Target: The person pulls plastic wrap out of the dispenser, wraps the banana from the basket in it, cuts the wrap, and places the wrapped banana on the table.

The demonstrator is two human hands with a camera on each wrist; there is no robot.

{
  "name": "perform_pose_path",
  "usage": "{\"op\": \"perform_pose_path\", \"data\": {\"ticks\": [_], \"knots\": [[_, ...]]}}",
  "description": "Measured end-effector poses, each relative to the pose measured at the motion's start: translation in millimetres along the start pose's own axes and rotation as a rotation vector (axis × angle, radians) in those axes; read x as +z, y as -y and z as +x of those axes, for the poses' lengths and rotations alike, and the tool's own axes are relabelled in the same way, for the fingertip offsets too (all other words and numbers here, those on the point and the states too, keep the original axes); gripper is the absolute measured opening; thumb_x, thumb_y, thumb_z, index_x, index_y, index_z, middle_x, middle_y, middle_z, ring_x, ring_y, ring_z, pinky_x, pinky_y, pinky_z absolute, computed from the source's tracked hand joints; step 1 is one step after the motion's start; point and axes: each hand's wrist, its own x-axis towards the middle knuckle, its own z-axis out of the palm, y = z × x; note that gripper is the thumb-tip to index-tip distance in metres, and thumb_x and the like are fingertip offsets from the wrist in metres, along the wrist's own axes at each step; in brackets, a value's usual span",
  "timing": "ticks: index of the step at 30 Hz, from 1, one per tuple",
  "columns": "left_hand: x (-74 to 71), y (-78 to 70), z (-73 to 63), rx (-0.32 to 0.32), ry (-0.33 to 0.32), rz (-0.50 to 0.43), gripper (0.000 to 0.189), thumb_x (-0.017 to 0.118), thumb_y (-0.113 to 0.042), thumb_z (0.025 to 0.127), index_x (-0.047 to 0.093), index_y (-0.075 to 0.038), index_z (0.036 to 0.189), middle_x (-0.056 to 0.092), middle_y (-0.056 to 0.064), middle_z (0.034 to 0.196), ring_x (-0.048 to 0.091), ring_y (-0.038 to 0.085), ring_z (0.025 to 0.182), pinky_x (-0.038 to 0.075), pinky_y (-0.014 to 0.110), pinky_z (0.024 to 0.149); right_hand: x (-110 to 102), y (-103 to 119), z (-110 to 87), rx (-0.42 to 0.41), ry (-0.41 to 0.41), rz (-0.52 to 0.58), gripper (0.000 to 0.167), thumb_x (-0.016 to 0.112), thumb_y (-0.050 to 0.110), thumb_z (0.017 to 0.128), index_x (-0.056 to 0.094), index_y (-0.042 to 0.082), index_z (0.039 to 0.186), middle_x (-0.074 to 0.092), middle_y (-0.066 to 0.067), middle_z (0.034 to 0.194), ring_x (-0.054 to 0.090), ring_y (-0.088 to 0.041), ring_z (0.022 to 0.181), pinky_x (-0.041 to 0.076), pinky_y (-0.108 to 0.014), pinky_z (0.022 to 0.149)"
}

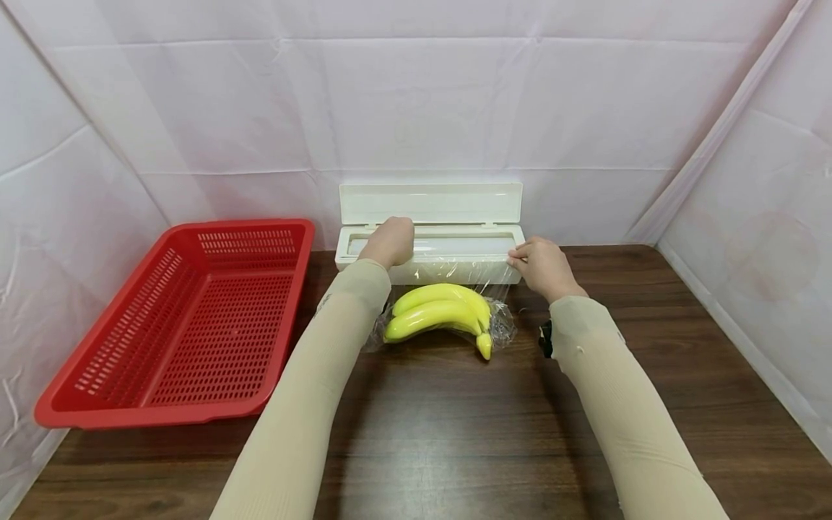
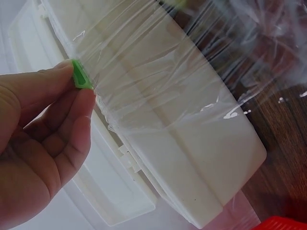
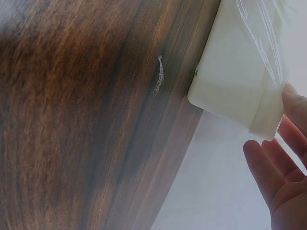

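A white cling film dispenser box (image 1: 468, 274) stands at the back of the table, its lid (image 1: 432, 204) raised. My left hand (image 1: 392, 243) is over its left part. In the left wrist view, the thumb and fingers pinch a small green slide cutter (image 2: 81, 76) at the box's top edge. Clear cling film (image 2: 144, 81) stretches from that edge down over the front. At the right end, my right hand (image 1: 544, 266) pinches the box's corner between thumb and finger, its other fingers apart. A bunch of yellow bananas (image 1: 432, 316) lies in front, with crumpled film around it.
A red perforated basket (image 1: 302, 289) sits on the left of the brown wooden table (image 1: 422, 448). White sheeting (image 1: 416, 108) hangs behind and on both sides. A small film scrap (image 3: 159, 76) lies on the table near the box's right end.
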Motion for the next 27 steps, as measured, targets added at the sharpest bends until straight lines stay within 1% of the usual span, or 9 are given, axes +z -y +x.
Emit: {"op": "perform_pose_path", "data": {"ticks": [3,8,11,14,21,27], "knots": [[0.6,0.3,1.9,0.006,0.004,-0.006,0.028,0.038,0.002,0.093,0.046,-0.01,0.07,0.033,0.002,0.061,0.029,0.013,0.051,0.03,0.023,0.046,0.0,-0.1,-0.1,0.003,0.004,0.002,0.032,0.057,0.019,0.094,0.063,0.001,0.12,0.057,-0.019,0.122,0.053,-0.038,0.112,0.042,-0.051,0.096],[0.4,0.4,5.8,0.033,0.017,-0.018,0.038,0.039,0.004,0.091,0.032,-0.013,0.058,0.021,-0.001,0.052,0.018,0.011,0.048,0.027,0.023,0.046,-0.9,-0.3,-0.7,0.01,0.009,0.003,0.032,0.057,0.019,0.094,0.063,0.001,0.12,0.056,-0.019,0.122,0.052,-0.038,0.112,0.043,-0.051,0.094],[-0.5,-0.2,7.4,0.046,0.024,-0.015,0.041,0.04,0.004,0.09,0.03,-0.013,0.054,0.019,-0.001,0.05,0.016,0.012,0.048,0.027,0.024,0.047,-1.7,-0.5,-1.1,0.007,0.003,0.002,0.032,0.057,0.019,0.094,0.063,0.001,0.12,0.056,-0.019,0.122,0.053,-0.038,0.112,0.043,-0.051,0.094],[-1.3,-1.1,7.7,0.045,0.035,-0.01,0.04,0.04,0.004,0.09,0.031,-0.013,0.055,0.019,-0.001,0.051,0.017,0.012,0.048,0.027,0.024,0.047,-2.2,-0.8,-1.3,0.004,-0.002,0.001,0.032,0.057,0.018,0.094,0.063,0.001,0.12,0.057,-0.019,0.122,0.053,-0.038,0.112,0.044,-0.051,0.094],[-2.1,-5.2,6.7,0.038,0.08,-0.007,0.038,0.038,0.006,0.089,0.031,-0.014,0.057,0.019,-0.001,0.053,0.016,0.011,0.048,0.023,0.022,0.044,-2.4,-2.1,-1.7,0.012,0.005,-0.005,0.032,0.057,0.018,0.094,0.063,0.001,0.121,0.056,-0.02,0.123,0.052,-0.038,0.114,0.042,-0.051,0.095],[-0.5,-7.8,7.6,0.044,0.1,0.005,0.035,0.037,0.007,0.09,0.032,-0.013,0.061,0.02,-0.001,0.054,0.016,0.011,0.048,0.023,0.022,0.045,-2.0,-2.7,-2.5,0.016,0.005,-0.007,0.032,0.057,0.019,0.094,0.063,0.001,0.121,0.056,-0.019,0.124,0.052,-0.038,0.114,0.042,-0.051,0.096]]}}
